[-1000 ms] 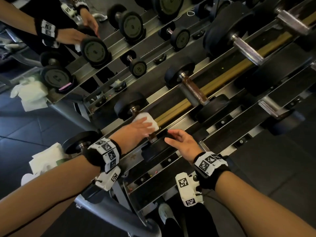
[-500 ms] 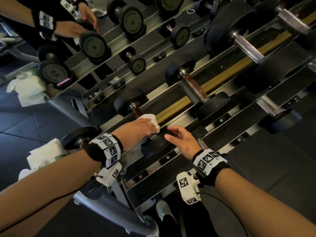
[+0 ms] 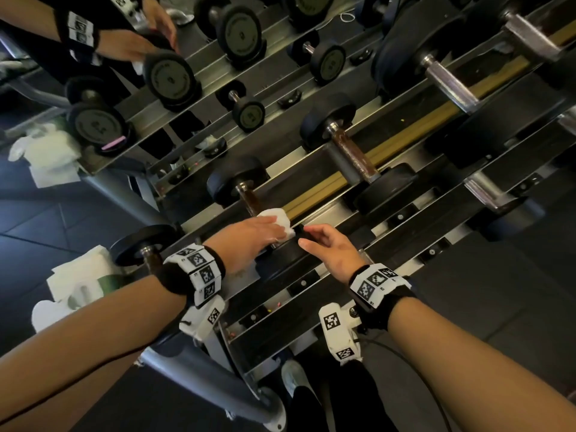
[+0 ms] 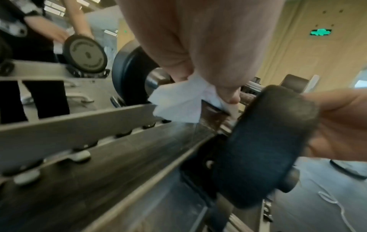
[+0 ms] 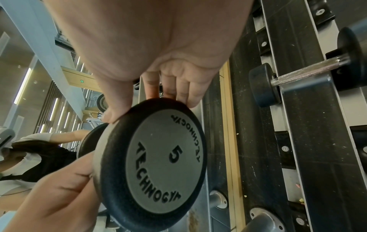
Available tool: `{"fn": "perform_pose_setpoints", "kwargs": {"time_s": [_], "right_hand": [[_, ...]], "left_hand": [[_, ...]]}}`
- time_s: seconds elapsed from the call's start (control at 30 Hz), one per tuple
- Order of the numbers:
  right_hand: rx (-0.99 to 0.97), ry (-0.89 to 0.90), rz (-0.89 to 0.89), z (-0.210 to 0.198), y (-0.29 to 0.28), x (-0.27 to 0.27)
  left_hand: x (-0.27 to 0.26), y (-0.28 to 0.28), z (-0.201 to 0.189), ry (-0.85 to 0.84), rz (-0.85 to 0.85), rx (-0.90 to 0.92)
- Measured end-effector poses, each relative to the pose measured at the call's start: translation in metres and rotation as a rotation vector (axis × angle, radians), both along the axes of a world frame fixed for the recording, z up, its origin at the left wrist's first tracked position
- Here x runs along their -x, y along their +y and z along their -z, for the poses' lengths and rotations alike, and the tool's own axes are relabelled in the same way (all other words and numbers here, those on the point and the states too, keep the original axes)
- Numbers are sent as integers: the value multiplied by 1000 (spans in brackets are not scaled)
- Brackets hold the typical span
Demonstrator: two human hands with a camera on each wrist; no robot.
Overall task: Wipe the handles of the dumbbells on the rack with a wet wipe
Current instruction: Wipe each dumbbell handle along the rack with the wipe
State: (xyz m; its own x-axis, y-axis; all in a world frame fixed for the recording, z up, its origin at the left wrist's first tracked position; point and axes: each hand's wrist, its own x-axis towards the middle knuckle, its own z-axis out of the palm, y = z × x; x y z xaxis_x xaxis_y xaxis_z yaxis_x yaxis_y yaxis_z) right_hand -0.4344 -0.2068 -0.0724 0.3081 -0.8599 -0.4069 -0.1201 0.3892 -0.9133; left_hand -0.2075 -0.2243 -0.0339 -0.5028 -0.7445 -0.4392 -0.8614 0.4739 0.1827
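Observation:
On the rack's lower shelf lies a small black dumbbell with a brown, rusty handle (image 3: pixel 251 199). My left hand (image 3: pixel 274 227) grips a white wet wipe (image 3: pixel 280 218) wrapped round that handle, close to the near head (image 3: pixel 280 260). The left wrist view shows the wipe (image 4: pixel 176 102) bunched under my left hand (image 4: pixel 218 87), beside the near head (image 4: pixel 268 141). My right hand (image 3: pixel 311 235) rests on the near head with straight fingers. In the right wrist view my right hand (image 5: pixel 143 102) lies on the rim of the grey end plate (image 5: pixel 164 157), which is marked 5.
Larger dumbbells (image 3: pixel 352 154) fill the rack (image 3: pixel 405 213) to the right and on the shelves above. Another small dumbbell (image 3: pixel 143 244) sits to the left, beside a pile of white wipes (image 3: pixel 78 275). Another person's hands (image 3: pixel 124 45) hold a dumbbell at upper left.
My left hand has slid the wipe down the handle from the far head towards the near head, baring more of the handle. My right hand has stayed on the near head.

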Motion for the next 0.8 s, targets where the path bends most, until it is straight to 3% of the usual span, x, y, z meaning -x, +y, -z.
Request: {"fn": "perform_pose_setpoints", "kwargs": {"time_s": [0.17,0.37,0.5,0.6,0.7,0.8], "right_hand": [[-19,6,-7,0,-1,1],[-5,48,-15,-2,-1,-2],[-41,70,-4,-4,-3,-12],[-80,77,-5,-6,-4,-17],[-81,83,15,-7,-2,-19],[-60,140,-10,-10,1,-19]], "left_hand": [[-4,-10,-10,230,-364,254],[12,40,9,445,-541,156],[13,68,19,750,-751,85],[6,72,18,722,-758,66],[-1,68,18,587,-707,42],[-8,66,18,640,-929,135]]}}
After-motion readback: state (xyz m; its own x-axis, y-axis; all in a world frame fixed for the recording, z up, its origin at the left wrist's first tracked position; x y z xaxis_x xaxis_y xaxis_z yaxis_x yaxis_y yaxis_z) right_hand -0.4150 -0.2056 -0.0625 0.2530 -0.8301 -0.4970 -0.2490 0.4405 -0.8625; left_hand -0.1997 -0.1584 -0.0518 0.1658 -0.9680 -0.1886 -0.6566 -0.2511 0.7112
